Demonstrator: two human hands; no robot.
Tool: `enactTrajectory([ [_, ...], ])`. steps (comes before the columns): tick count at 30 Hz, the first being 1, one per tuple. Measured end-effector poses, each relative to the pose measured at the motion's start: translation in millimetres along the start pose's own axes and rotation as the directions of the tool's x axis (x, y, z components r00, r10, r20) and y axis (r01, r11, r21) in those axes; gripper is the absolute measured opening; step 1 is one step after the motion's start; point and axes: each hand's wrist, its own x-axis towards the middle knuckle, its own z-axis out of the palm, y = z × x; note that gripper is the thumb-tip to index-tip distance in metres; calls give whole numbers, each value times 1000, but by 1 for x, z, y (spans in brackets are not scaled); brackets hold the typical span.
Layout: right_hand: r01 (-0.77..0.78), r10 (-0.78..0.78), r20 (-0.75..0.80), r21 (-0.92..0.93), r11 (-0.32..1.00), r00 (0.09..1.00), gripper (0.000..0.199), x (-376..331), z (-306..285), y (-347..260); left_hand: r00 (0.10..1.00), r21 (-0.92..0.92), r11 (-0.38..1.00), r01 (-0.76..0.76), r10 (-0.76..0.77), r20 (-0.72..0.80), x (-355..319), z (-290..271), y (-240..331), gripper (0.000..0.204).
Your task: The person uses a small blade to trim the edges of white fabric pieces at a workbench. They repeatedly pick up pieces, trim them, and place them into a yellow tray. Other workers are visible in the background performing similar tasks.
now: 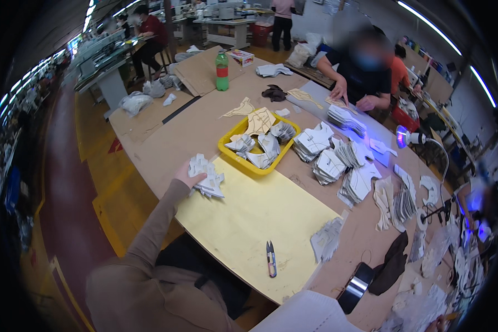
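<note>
My left hand point(190, 176) is closed on the edge of a stack of white-grey cut pieces point(206, 172), thumb on top, fingers hidden underneath. The stack is at the left edge of a yellow sheet point(249, 205) on the table. Thread snips point(271, 259) with dark blades lie on the sheet. Towards its right end rests another fanned stack of grey-white pieces point(326, 239). Just beyond my left hand stands a yellow tray point(248, 167) holding several bundles of pieces and a beige patterned panel point(260, 120). My right hand does not show.
Several stacks of white pieces point(327, 166) spread right of the tray. A lamp point(404, 137) shines violet light there. A green bottle point(222, 71) stands at the back. Across the table a person point(365, 69) handles pieces. A black tape-like roll point(355, 288) lies near right.
</note>
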Motion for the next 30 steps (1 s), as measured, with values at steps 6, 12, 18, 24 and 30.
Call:
enactTrajectory([
  [6, 41, -36, 191, -24, 999, 981, 26, 33, 48, 2, 889, 371, 923, -96, 247, -385, -21, 27, 10, 73],
  [12, 77, -52, 241, -96, 992, 969, 30, 46, 86, -17, 988, -360, 928, 92, -131, -87, -5, 18, -2, 71],
  [18, 169, -139, 378, -48, 984, 915, 33, 39, 113, -57, 992, -267, 964, -8, -27, -126, -13, 19, -15, 72],
  [24, 231, -262, 530, 125, 965, 807, 36, 15, 134, -103, 995, -330, 939, -94, 78, -60, -20, 22, 3, 70],
  [30, 254, -323, 619, 200, 946, 716, 40, -14, 157, -139, 994, -183, 982, 51, -67, -84, -22, 14, 3, 70],
])
